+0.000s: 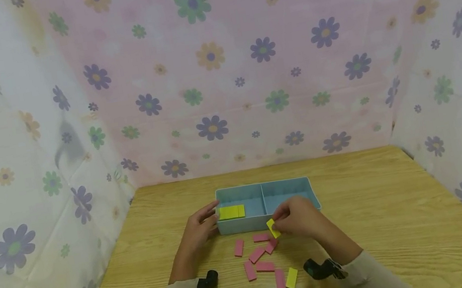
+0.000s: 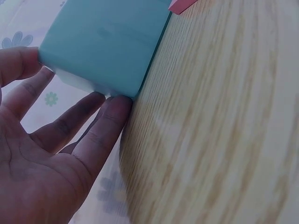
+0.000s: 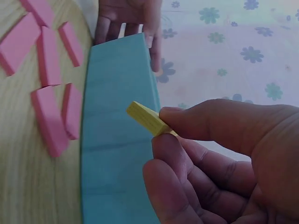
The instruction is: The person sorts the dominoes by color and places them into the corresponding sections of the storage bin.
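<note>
A blue two-compartment box stands on the wooden table. My left hand touches its left end, fingertips against the wall with the fingers fairly straight, as the left wrist view shows. In the right wrist view, my right hand pinches a yellow wooden block between thumb and fingers, near the box's front wall. Several yellow blocks lie in a row inside the left compartment. The right compartment is partly covered by my right hand.
Several pink blocks are scattered on the table in front of the box. One more yellow block lies beside a pink block nearest me. Flowered cloth hangs behind and along both sides.
</note>
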The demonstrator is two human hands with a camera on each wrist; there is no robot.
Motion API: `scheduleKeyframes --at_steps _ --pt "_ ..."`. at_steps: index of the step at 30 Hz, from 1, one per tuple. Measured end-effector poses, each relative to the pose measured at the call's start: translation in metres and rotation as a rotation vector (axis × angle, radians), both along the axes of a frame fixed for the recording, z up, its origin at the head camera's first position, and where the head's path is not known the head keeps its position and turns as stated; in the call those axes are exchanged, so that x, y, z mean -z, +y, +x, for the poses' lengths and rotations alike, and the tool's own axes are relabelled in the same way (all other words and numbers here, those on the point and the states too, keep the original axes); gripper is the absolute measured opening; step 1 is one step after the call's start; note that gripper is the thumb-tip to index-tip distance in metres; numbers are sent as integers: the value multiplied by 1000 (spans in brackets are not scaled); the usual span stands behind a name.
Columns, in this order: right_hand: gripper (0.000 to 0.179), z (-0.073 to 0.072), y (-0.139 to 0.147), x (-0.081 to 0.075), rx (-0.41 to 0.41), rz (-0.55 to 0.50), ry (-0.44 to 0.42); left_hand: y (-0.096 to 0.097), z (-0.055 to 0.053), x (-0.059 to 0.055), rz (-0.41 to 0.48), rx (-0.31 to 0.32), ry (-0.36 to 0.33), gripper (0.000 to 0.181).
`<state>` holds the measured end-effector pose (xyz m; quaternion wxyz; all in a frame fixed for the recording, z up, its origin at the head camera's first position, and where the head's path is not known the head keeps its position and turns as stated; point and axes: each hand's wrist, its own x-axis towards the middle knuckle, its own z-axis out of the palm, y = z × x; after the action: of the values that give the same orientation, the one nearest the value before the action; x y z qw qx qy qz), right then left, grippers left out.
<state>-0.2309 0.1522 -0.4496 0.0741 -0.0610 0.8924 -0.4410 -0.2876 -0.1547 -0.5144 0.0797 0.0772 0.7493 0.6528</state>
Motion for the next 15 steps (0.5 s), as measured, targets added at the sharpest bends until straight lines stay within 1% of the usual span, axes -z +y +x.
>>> scheduleKeyframes --at_steps 5,7,15 --pt "13 -7 -6 -10 29 -2 -22 -2 0 3 7 -1 -2 45" --pt "13 -10 -7 -13 34 -17 -36 -3 0 5 10 1 0 45" --pt "17 -26 -12 -19 69 -69 -49 -3 -3 6 28 19 2 45"
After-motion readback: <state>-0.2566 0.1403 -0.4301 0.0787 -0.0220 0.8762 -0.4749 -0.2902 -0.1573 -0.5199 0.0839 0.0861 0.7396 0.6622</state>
